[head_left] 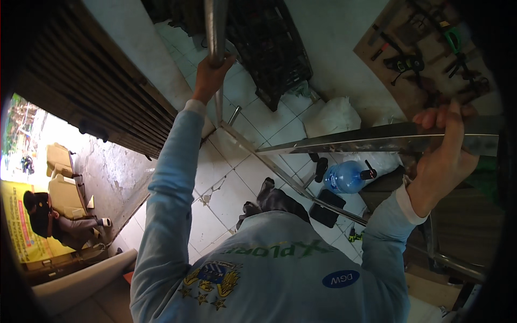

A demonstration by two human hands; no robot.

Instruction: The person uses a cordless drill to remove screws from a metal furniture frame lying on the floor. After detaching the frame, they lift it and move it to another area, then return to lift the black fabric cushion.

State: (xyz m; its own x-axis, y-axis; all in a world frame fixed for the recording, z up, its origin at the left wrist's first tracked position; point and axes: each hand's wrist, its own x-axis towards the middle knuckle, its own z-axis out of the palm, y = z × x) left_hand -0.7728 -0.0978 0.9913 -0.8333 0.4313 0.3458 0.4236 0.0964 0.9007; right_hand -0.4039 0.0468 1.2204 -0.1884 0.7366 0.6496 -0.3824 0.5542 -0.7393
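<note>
My left hand is raised at the upper middle, its fingers closed around an upright metal pole. On the right, my right hand grips the wide end of a flat metal bar, fingers over its upper edge. This bar narrows toward the middle, where its far end meets or crosses a thin metal rail; I cannot tell whether they are joined. The rail slants from below my left hand down to the right. Both forearms are in long light-blue sleeves.
A blue water jug and a black case are on the tiled floor, near white plastic bags. A black slatted crate leans at the back. Tools hang on a brown board. A person sits outside beyond a folding shutter.
</note>
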